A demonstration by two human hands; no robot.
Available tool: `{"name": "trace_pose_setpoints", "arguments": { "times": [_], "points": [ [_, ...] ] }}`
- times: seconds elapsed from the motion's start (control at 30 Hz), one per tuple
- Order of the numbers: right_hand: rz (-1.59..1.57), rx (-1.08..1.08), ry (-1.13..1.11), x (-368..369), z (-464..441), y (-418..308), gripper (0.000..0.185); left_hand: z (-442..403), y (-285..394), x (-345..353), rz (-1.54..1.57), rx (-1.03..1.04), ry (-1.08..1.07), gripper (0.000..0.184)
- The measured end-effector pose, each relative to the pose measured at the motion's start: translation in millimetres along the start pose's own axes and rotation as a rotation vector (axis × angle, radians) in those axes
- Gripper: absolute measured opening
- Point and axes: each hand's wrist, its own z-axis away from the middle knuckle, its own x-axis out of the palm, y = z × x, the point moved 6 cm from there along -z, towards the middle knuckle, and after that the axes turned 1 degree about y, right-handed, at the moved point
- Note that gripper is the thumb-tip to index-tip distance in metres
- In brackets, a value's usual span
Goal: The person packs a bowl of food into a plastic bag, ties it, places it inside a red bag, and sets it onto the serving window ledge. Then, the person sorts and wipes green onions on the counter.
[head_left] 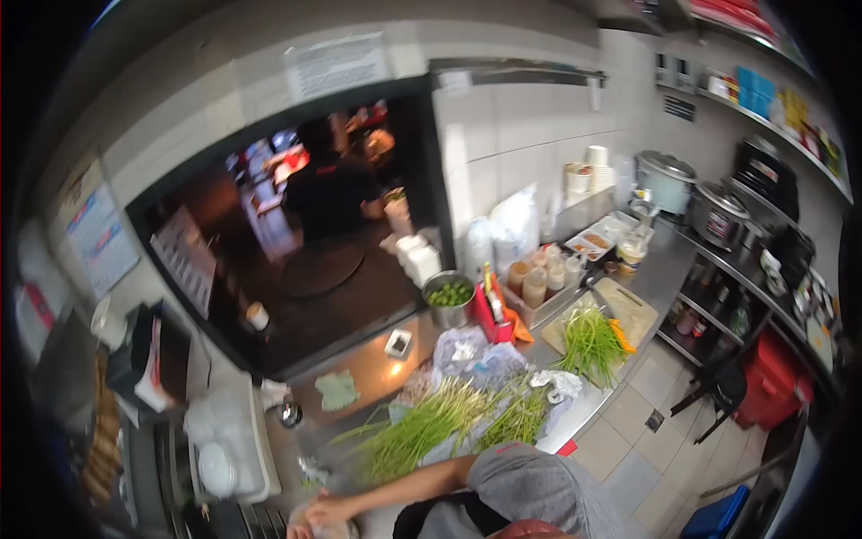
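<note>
A pale container point(345, 529) seems to be worked at by the right hand point(329, 510); the left hand point(298, 531) is mostly cut off. Whether either grip is closed, or what is called for next, cannot be told. Beyond, green stalks point(422, 429) are spread on the worktop point(373, 361).

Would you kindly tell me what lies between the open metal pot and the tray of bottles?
The head view shows a red container and an orange item between the pot and the bottle tray.
</note>
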Motion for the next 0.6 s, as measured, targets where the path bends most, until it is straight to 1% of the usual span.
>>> {"name": "trace_pose_setpoints", "arguments": {
  "times": [0.03, 0.07, 0.1, 0.13, 0.2, 0.27, 0.33, 0.37, 0.47, 0.53, 0.6],
  "points": [
    [-0.205, 0.191, -0.178, -4.7, 5.8, 3.3, 0.021, -0.8, 17.3, 6.6, -0.310, 0.159, -0.047, 0.021],
    [-0.155, 0.219, -0.213, -2.1, 9.0, 6.6, 0.023, -4.0, 23.9, 6.7, -0.633, 0.299, -0.099, 0.020],
    [-0.190, 0.248, -0.146, -4.2, 10.2, 7.9, 0.024, -11.5, 6.8, -5.2, -0.604, 0.295, -0.060, 0.021],
    [-0.483, 0.359, -0.172, -0.7, 8.5, 13.9, 0.023, -10.9, 3.7, -9.9, -0.714, 0.238, -0.035, 0.018],
    [-0.658, 0.430, -0.096, -16.1, 1.6, 4.9, 0.021, -2.2, 20.8, 9.2, -0.735, 0.214, -0.080, 0.019],
    [-0.789, 0.364, -0.059, -27.6, -8.3, -2.8, 0.020, -2.8, 22.9, 14.0, -0.788, 0.224, -0.154, 0.014],
    [-0.582, 0.368, -0.002, -28.0, -17.4, -6.3, 0.017, 0.5, 35.0, 27.5, -0.727, 0.154, -0.128, 0.010],
    [-0.474, 0.365, 0.032, -30.9, -23.9, -9.4, 0.016, -4.6, 33.7, 25.8, -0.709, 0.121, -0.156, 0.011],
    [-0.169, 0.114, 0.079, -31.9, -43.9, -47.2, 0.012, -15.6, 19.7, 18.8, -0.655, 0.038, -0.246, 0.017],
    [-0.237, 0.088, -0.009, -24.1, -51.6, -58.5, 0.011, -18.8, 19.4, 18.3, -0.628, 0.029, -0.316, 0.019],
    [-0.296, 0.054, -0.097, -19.6, -52.1, -65.0, 0.008, -26.7, 1.5, 5.3, -0.456, 0.023, -0.210, 0.019]
  ]
}}
